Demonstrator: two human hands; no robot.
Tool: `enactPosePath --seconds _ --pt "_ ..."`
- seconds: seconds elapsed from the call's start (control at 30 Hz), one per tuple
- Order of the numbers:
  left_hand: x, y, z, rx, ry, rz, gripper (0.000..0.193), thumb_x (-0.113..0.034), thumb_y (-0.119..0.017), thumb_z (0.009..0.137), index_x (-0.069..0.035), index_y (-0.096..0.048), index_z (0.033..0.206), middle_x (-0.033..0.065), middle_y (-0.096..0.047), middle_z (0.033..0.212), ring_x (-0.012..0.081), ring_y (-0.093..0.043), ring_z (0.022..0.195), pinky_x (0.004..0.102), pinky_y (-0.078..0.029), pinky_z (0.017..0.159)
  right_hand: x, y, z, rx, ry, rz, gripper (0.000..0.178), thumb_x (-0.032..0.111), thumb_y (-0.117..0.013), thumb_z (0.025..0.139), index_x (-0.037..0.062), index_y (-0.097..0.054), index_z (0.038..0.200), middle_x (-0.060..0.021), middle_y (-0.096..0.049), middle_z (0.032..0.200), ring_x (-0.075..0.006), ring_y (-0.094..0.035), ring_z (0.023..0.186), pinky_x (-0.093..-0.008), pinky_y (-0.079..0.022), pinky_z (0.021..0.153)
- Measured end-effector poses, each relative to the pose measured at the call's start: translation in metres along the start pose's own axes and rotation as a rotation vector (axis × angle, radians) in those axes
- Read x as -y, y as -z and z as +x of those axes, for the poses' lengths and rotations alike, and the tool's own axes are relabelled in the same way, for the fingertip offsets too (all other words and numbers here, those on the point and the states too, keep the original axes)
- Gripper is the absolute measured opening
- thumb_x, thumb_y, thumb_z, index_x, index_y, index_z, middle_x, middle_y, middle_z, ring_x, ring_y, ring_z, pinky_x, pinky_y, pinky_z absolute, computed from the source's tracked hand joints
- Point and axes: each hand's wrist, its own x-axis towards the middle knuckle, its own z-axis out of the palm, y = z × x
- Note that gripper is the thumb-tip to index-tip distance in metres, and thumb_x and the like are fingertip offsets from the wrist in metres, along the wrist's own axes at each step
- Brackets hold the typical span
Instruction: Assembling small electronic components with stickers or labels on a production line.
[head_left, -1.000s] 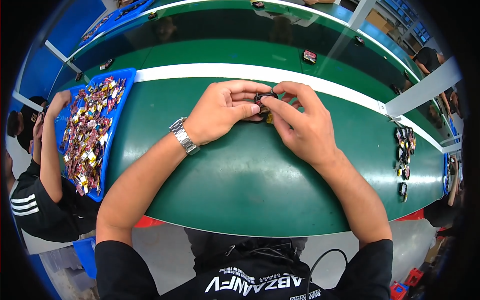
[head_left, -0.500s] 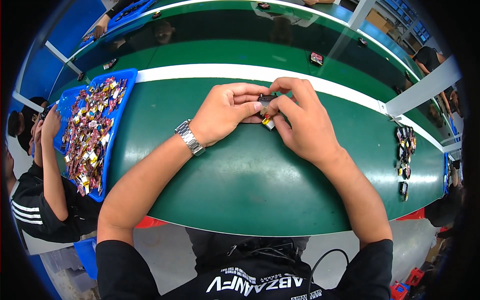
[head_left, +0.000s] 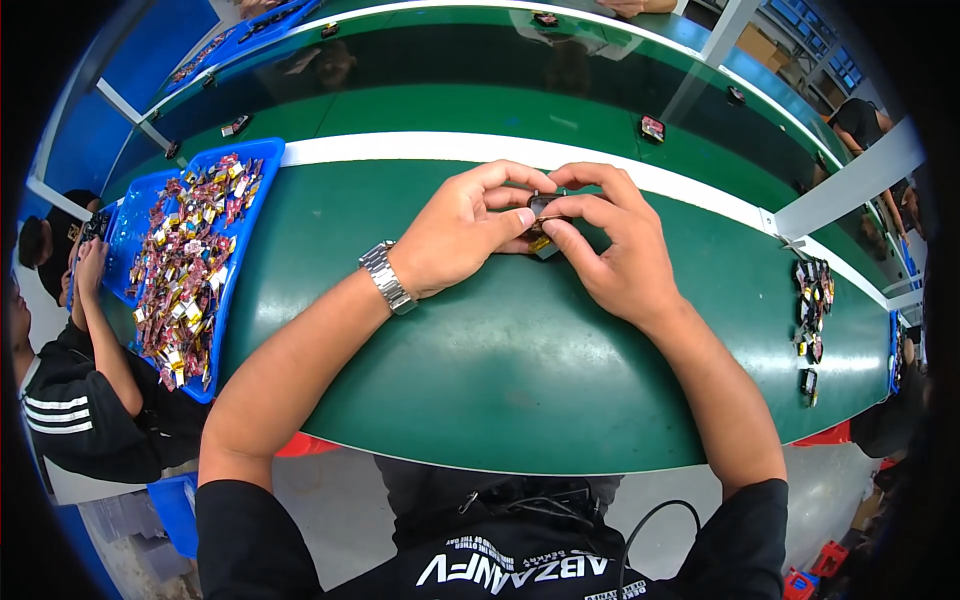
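My left hand (head_left: 462, 228), with a metal-banded watch at its wrist, grips a small black plastic case (head_left: 541, 202) above the green table. A small silver battery with yellow tape (head_left: 543, 246) shows at the case's lower end. My right hand (head_left: 622, 240) closes on the same case from the other side. Its thumb and index finger pinch together at the case's inner part, where thin wires seem to run. Other fingers rest on the top edge. Fingertips hide much of the inside.
A blue tray (head_left: 262, 205) heaped with small circuit boards and batteries stands left. A row of black cased units (head_left: 812, 300) lies right. Beyond a white rail (head_left: 420, 145), a green belt (head_left: 400, 110) carries scattered units. A co-worker (head_left: 75, 390) sits at left; a white post (head_left: 850, 180) rises right.
My right thumb and index finger have shifted on the case and now pinch at its inner part. The case has tilted slightly. A far person's arm at upper left has drawn back.
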Motion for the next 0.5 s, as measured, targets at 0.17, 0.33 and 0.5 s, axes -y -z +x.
enactPosePath --seconds 0.17,0.33,0.5 --pt "0.0005 0.0019 -0.0006 0.046 -0.005 -0.058 0.038 -0.005 -0.055 0.096 -0.003 -0.048 0.134 0.0119 -0.058 0.128 0.0175 -0.062 0.111 0.0342 -0.056 0.094 -0.0008 0.0005 0.0013 -0.038 -0.018 0.015 0.010 0.007 -0.072 0.081 0.0046 -0.070 0.090 -0.0062 -0.064 0.111 -0.0263 -0.059 0.105 -0.0373 -0.050 0.086" --pt "0.0024 0.0003 0.0019 0.089 -0.104 0.009 0.040 -0.004 -0.057 0.094 -0.003 -0.048 0.134 0.0109 -0.057 0.129 0.0168 -0.062 0.110 0.0336 -0.056 0.093 -0.0003 -0.0008 0.0005 -0.069 -0.067 0.055 0.008 0.008 -0.071 0.081 0.0037 -0.071 0.087 -0.0073 -0.064 0.110 -0.0264 -0.060 0.104 -0.0372 -0.050 0.086" --pt "-0.0032 -0.0017 0.0004 0.008 0.054 0.015 0.039 -0.001 -0.056 0.094 -0.001 -0.048 0.132 0.0124 -0.057 0.130 0.0180 -0.062 0.110 0.0343 -0.057 0.092 -0.0016 0.0038 -0.0006 0.021 -0.106 0.078 0.007 0.008 -0.070 0.081 0.0036 -0.071 0.086 -0.0093 -0.064 0.112 -0.0279 -0.060 0.105 -0.0386 -0.050 0.088"
